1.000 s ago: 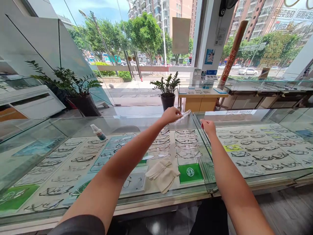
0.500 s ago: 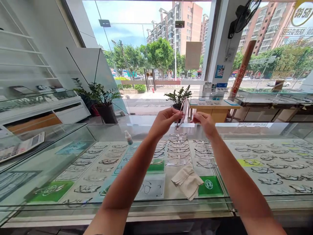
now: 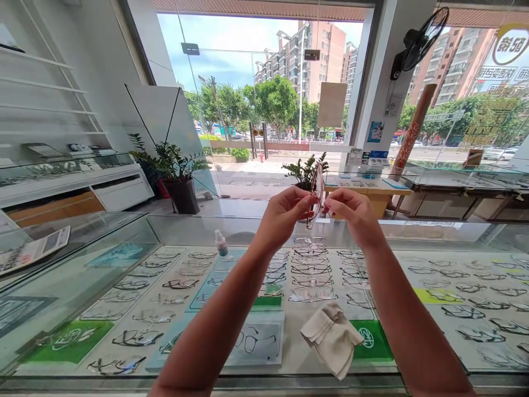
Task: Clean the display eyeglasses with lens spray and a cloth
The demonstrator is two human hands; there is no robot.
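A pair of eyeglasses (image 3: 318,190) is held up edge-on above the glass counter, its front upright. My left hand (image 3: 287,218) pinches the frame from the left between thumb and fingers. From the other side, my right hand (image 3: 353,212) has its thumb and fingertips pinched together at the glasses; the exact part under them is too small to make out. Below on the counter lies a crumpled beige cloth (image 3: 333,336). A small white dropper bottle (image 3: 221,243) stands to the left, beyond my left forearm.
Rows of eyeglass frames (image 3: 312,270) fill the glass display counter (image 3: 173,226) beneath my arms. A calculator (image 3: 53,242) lies at the left on newspaper-like print. Potted plants (image 3: 182,190) stand beyond the counter, before the shop window. A fan (image 3: 421,44) hangs on the pillar.
My right hand has closed the gap and now meets the eyeglasses. The view has tilted slightly downward and drawn nearer to the counter; my left hand keeps its hold.
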